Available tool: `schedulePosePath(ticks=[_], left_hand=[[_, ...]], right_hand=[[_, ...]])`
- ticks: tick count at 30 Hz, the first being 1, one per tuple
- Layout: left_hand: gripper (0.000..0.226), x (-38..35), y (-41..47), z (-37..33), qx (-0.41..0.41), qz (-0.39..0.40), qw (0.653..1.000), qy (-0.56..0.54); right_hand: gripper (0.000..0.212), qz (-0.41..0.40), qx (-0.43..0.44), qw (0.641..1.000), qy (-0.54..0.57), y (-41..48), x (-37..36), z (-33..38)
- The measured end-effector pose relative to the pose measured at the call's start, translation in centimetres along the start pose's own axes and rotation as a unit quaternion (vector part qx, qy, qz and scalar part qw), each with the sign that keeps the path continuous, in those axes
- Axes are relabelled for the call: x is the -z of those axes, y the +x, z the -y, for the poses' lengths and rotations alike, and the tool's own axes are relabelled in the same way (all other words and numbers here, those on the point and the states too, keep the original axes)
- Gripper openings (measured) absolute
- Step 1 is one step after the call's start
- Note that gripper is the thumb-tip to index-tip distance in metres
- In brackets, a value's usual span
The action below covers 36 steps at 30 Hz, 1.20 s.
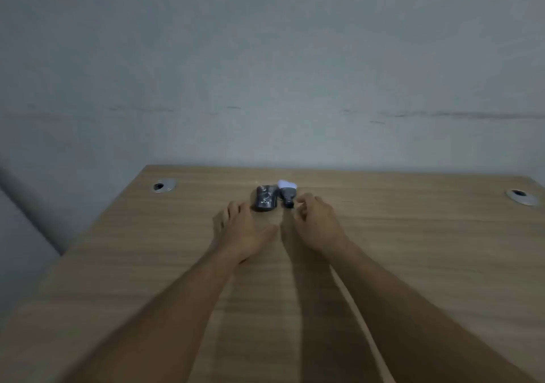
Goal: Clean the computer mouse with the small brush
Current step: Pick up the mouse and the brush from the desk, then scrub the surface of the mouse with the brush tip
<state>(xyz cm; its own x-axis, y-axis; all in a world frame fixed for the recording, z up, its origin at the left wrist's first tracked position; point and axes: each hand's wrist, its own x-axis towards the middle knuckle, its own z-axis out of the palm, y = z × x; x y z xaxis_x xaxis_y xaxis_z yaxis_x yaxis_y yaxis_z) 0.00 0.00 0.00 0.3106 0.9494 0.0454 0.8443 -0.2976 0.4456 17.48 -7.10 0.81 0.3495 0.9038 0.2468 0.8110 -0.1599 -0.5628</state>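
Note:
A black computer mouse (265, 198) with white lettering lies near the far edge of the wooden desk (413, 264). Right beside it lies the small brush (286, 192), with white bristles pointing to the wall and a dark handle pointing to me. My left hand (240, 232) is stretched out just left of and in front of the mouse, fingers apart, holding nothing. My right hand (317, 220) hovers just right of the brush handle, fingers curled and close to it, not closed on it.
Two round metal cable holes sit in the desk, one at the far left (164, 185) and one at the far right (522, 196). A grey wall (265, 73) rises right behind the desk's far edge.

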Motion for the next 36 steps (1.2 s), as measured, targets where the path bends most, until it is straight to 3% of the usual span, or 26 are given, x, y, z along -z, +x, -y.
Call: schedulePosePath(ticks=[5,12,19,22,26,32,36], left_hand=[[0.094,-0.4,2.4,-0.7,0.03,-0.026,0.998,-0.043],[0.093,-1.2,4.4,-0.7,0.033,-0.051,0.997,-0.045],[0.073,-0.7,6.0,-0.1,0.009,-0.041,0.998,-0.039],[0.072,-0.6,6.8,0.8,-0.01,-0.041,0.998,-0.045],[0.073,-0.4,7.1,1.5,-0.024,-0.065,0.996,-0.051],[0.049,0.0,6.6,2.3,-0.057,-0.109,0.983,-0.135],[0.054,-0.2,7.3,3.5,-0.052,-0.097,0.97,-0.217]], right_hand=[[0.043,-0.003,-0.025,1.0,-0.015,2.9,-1.3,1.0],[0.038,-0.022,-0.034,0.998,-0.058,5.6,-3.4,0.1],[0.015,-0.136,-0.082,0.986,0.048,6.1,-4.0,-1.5],[0.016,-0.143,-0.123,0.974,0.123,6.5,-3.1,-1.5],[0.019,-0.15,-0.116,0.963,0.193,6.0,-2.0,-1.3],[0.03,-0.179,-0.098,0.959,0.195,6.3,-2.4,-2.3],[0.033,-0.194,-0.088,0.957,0.195,6.7,-2.2,-2.3]])
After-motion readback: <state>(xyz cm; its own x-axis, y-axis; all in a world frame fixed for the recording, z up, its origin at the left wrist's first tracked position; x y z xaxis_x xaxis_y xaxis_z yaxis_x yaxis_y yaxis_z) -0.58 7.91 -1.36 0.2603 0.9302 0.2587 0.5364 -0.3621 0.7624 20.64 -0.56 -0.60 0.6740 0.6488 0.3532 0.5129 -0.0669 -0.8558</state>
